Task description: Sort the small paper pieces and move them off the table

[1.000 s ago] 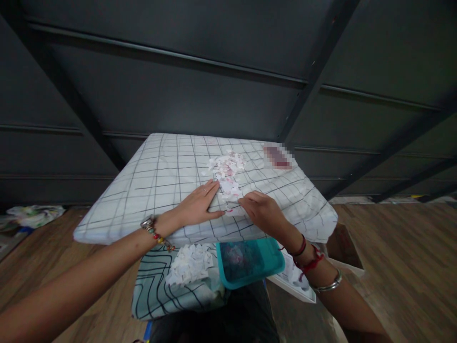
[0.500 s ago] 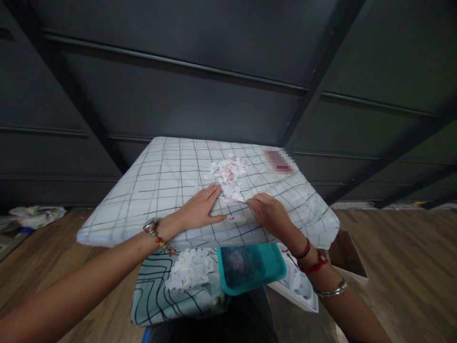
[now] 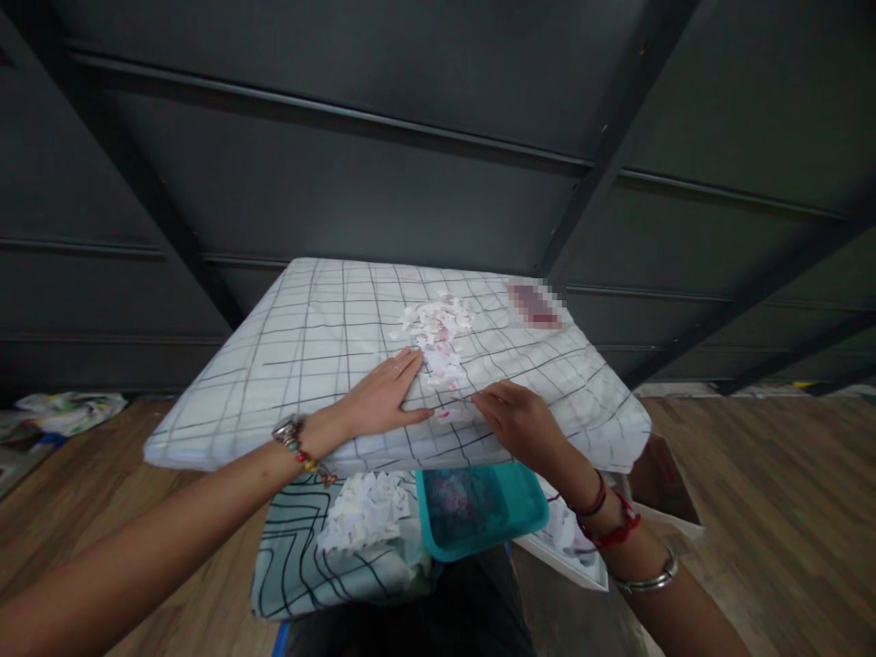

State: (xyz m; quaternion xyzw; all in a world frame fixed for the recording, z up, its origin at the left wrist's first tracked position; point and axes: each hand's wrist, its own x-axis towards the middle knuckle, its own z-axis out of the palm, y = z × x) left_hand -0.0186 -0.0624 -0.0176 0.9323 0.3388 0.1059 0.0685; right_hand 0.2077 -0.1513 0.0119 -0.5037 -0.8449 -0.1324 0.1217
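Observation:
My left hand [image 3: 383, 392] lies flat on the checked white cloth [image 3: 321, 347], fingers stretched and thumb apart. Its fingertips touch the edge of a spread of small white paper pieces [image 3: 443, 365], some with pink marks. My right hand [image 3: 513, 415] is closed in a pinch just right of these pieces. A thin, pale, pointed thing sticks out leftward from its fingertips, too small to name. Between the two hands, near my left thumb, lies a white piece with a pink mark [image 3: 444, 414]. Behind them is a larger heap of paper scraps [image 3: 438, 318].
Below the table's near edge are a teal plastic tub [image 3: 526, 511], a pile of white paper pieces [image 3: 370, 511] on a patterned green cloth [image 3: 294, 566], and a white box [image 3: 571, 566] with papers. A blurred-out item [image 3: 535, 304] lies at back right. Dark panels [image 3: 376, 201] stand behind.
My right hand has shifted slightly down toward me. The white sliver at its fingertips looks thinner now, and the marked piece between the hands shows more. My left hand stays put.

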